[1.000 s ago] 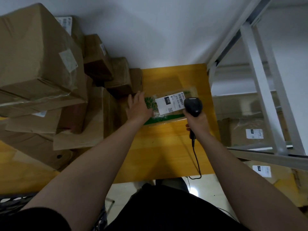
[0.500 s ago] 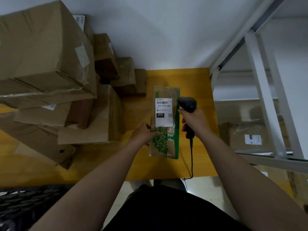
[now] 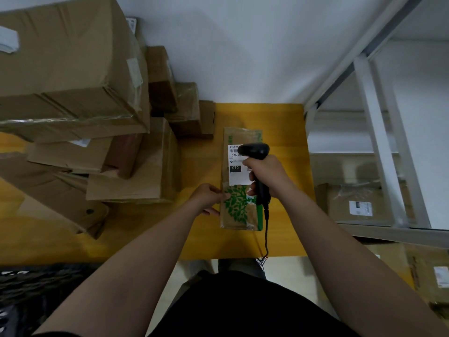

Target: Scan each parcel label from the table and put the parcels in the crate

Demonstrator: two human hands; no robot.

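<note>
My right hand (image 3: 267,175) is curled round the handle of the black scanner (image 3: 255,150), whose head hangs over the white label (image 3: 235,175) and hides its right part. My left hand (image 3: 206,197) pinches the left edge of the parcel (image 3: 239,212) (a flat brown packet with a green leaf print). The parcel stretches lengthwise over the yellow table (image 3: 284,127), label end away from me; I cannot tell whether it rests on the top or is held just above it. The scanner's cable (image 3: 266,235) trails back past the table's near edge. On my left, cardboard boxes (image 3: 73,69) are stacked and leaning. On my right stands a white shelf frame (image 3: 379,132) with labelled boxes behind it. A dark latticed crate (image 3: 36,288) shows at lower left, blurred
</note>
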